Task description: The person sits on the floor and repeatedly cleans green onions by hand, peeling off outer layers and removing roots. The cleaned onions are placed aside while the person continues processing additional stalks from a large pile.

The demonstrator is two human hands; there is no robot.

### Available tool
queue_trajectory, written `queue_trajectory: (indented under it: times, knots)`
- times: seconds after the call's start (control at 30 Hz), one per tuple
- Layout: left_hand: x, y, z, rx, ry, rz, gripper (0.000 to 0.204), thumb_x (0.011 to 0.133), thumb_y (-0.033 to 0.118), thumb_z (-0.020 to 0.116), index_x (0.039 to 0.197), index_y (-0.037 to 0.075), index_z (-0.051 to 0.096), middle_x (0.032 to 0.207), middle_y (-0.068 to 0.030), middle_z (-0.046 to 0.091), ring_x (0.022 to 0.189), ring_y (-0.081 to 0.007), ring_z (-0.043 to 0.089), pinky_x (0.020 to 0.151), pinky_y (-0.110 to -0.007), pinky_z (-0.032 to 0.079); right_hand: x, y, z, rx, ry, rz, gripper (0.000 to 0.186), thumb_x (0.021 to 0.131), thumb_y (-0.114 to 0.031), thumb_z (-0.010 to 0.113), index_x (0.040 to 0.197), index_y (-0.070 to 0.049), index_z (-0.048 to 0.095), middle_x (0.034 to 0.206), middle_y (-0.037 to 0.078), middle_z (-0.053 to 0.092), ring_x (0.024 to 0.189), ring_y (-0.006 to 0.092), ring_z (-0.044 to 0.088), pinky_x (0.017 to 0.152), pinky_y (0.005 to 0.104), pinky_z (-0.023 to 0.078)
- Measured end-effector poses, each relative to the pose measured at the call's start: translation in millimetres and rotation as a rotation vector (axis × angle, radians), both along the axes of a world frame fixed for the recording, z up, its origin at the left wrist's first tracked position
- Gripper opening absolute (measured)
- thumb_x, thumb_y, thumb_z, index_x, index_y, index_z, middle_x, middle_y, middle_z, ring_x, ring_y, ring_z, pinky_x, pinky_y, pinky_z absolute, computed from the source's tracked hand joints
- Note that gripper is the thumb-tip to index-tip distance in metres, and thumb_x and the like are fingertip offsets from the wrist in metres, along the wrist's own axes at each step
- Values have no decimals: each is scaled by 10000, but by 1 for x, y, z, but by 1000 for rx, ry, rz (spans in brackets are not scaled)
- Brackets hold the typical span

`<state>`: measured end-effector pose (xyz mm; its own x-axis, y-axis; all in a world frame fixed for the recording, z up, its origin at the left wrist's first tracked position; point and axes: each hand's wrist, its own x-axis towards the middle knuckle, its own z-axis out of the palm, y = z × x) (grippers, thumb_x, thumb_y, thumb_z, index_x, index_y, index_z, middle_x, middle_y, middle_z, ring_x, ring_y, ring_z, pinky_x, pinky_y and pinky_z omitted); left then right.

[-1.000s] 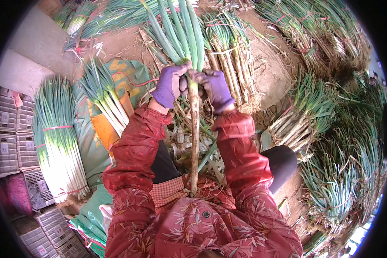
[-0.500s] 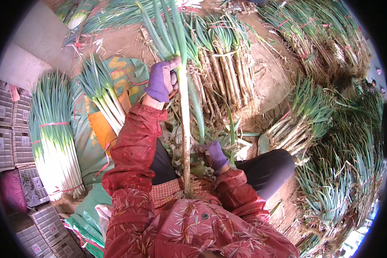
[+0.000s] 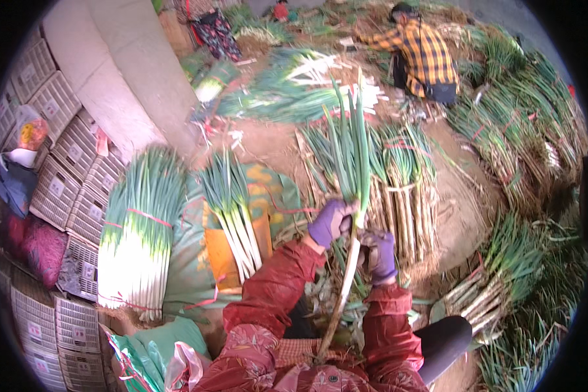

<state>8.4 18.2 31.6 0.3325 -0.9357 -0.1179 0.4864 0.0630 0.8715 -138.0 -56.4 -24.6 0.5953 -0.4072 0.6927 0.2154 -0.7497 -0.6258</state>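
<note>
Stacked white plastic crates (image 3: 65, 163) along the far left edge, some bearing small labels; pink mesh sack (image 3: 36, 251) wedged among them.
Large tied bundle of trimmed green onions (image 3: 137, 242), white stems down, bound with red string, just right of the crates; lying on green sheeting (image 3: 183, 261).
Smaller loose bunch of cleaned green onions (image 3: 232, 212) on an orange-and-green printed sack (image 3: 268, 189), just right of the large bundle.
Left hand (image 3: 330, 222) in purple glove, clenched round the single green onion stalk (image 3: 346, 268) where the white stem meets the green leaves; red patterned sleeve below.
Green onion stalk held near upright at centre, leaves fanning towards the top, pale soiled stem running down between the forearms to the lap.
Right hand (image 3: 379, 251) in purple glove, closed on the same stalk just below the left hand, touching the stem.
Untrimmed bundles of green onions (image 3: 402, 202), roots and soil on, standing just behind the hands on bare earth.
Further heaps of unsorted green onions (image 3: 516, 163) across the right side.
Another person in a yellow checked shirt (image 3: 424, 55), crouched at upper right, well apart.
</note>
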Motion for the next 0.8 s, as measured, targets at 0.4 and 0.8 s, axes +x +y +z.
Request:
queue_trajectory:
  times: [0.4,0.8]
  knots:
    - [3,8,-6,-65,28,-87,268,903,327,577,918,60,603,565,11,536,373,-70,374,373,-229,322,0,17,-21,520,5,131,187,767,-131,515,776,32,607,760,119,626,654,188,584,606,285,455]
    - [28,15,-21,8,93,-4,363,915,363,546,1048,31,613,584,-12,548,361,-54,340,351,-218,278,-93,104,-89,52,1040,37,185,631,-235,637,736,-90,680,688,173,634,701,374,631,671,444,520]
